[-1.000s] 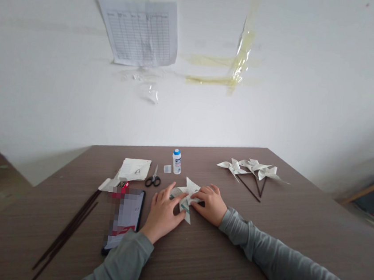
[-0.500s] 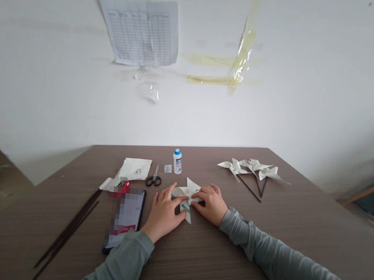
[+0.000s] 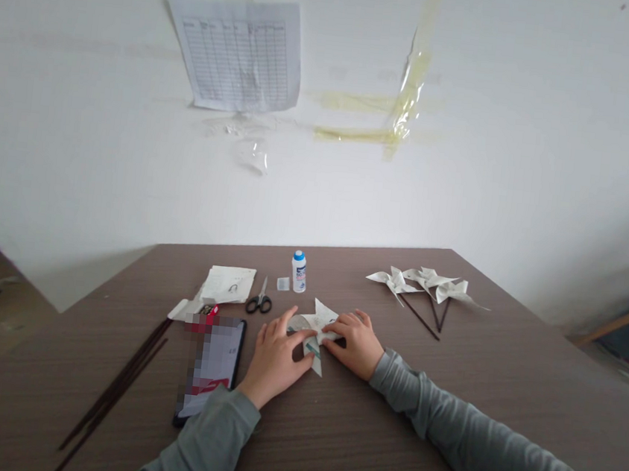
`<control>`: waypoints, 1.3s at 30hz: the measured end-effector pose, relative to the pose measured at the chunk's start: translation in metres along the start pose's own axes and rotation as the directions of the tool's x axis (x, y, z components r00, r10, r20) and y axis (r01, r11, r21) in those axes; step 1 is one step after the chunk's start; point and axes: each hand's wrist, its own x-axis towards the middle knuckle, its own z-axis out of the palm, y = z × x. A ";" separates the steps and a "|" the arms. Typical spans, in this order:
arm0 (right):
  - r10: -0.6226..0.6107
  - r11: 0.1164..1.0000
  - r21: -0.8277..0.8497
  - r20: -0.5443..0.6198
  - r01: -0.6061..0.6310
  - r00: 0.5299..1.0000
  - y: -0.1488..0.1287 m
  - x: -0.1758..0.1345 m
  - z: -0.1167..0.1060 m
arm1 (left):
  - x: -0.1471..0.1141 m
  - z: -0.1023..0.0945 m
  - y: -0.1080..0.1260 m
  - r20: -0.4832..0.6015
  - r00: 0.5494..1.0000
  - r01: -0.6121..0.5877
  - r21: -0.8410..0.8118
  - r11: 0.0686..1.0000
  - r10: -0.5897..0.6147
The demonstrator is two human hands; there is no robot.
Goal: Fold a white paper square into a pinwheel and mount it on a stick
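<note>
From my feed: white paper pinwheel with green stripe (image 3: 324,315) lies on the brown wood-grain table (image 3: 360,443), between both hands. Right hand (image 3: 353,343) pinches its right side. Left hand (image 3: 280,352), fingers spread, touches its left; can't tell if gripping. Black-handled scissors (image 3: 258,304) beyond.

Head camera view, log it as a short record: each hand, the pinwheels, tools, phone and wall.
Left hand: fingers at near-left side of a paper pinwheel
Right hand: fingertips at its right side
Other pinwheels: three, on dark sticks, far right
Scissors: black-handled, left of the bottle
Bottle: white, blue cap, upright
Phone: lying by left forearm, partly pixelated
Wall: printed grid sheet, yellowed tape
</note>
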 end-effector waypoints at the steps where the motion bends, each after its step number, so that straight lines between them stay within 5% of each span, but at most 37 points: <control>1: -0.005 1.000 0.001 -0.004 0.005 1.000 0.000 0.000 0.000 | 0.000 0.000 0.001 0.000 1.000 0.003 -0.002 1.000 -0.003; 14: -0.099 0.995 -0.032 -0.043 0.098 0.994 0.000 -0.002 0.005 | -0.002 -0.004 0.005 -0.007 1.000 0.003 0.002 1.000 -0.003; 25: -0.034 0.999 -0.002 0.028 0.034 0.999 -0.002 0.000 0.000 | -0.002 -0.007 0.008 0.007 1.000 0.021 -0.010 1.000 -0.021; 39: -0.069 0.997 0.011 -0.070 0.070 0.995 0.009 0.000 0.008 | 0.000 0.003 -0.002 -0.040 0.999 0.010 -0.025 1.000 -0.011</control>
